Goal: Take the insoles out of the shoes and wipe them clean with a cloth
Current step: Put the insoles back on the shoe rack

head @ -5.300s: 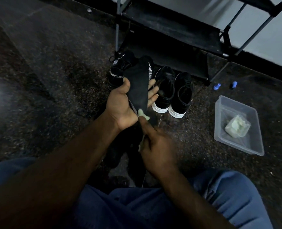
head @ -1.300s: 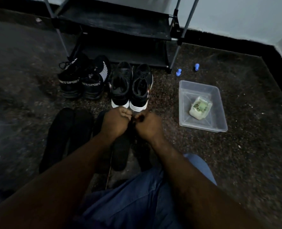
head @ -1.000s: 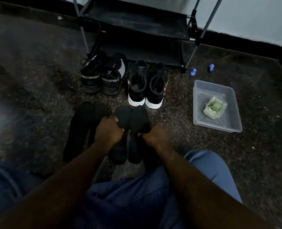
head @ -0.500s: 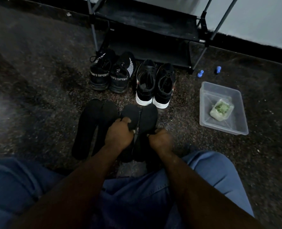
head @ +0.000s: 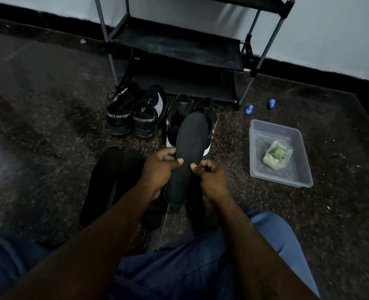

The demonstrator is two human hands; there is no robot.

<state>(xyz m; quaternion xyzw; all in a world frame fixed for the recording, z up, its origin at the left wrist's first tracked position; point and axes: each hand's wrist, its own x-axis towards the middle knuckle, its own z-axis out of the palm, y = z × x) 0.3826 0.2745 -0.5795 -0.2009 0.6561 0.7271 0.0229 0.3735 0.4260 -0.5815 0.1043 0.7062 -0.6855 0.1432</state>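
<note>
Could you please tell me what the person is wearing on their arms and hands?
Nothing shows on the left hand or right hand: no gloves, rings or watch. Both forearms are bare, with no sleeve in view. Blue jeans show below them.

Four shoes were in sight: two SPORT shoes (head: 119,113) (head: 149,115) and two white-soled shoes (head: 177,118) (head: 209,109). Three insoles could be counted for certain, one raised insole (head: 192,139) and two floor insoles (head: 101,182) (head: 127,169) side by side; dark shapes under the arms were too dim to count. There were two hands, the left hand (head: 159,169) and the right hand (head: 211,178), two small blue pieces (head: 249,109) (head: 271,103), one clear tub (head: 280,182), one pale wad (head: 277,155) and one rack (head: 174,44).
</note>
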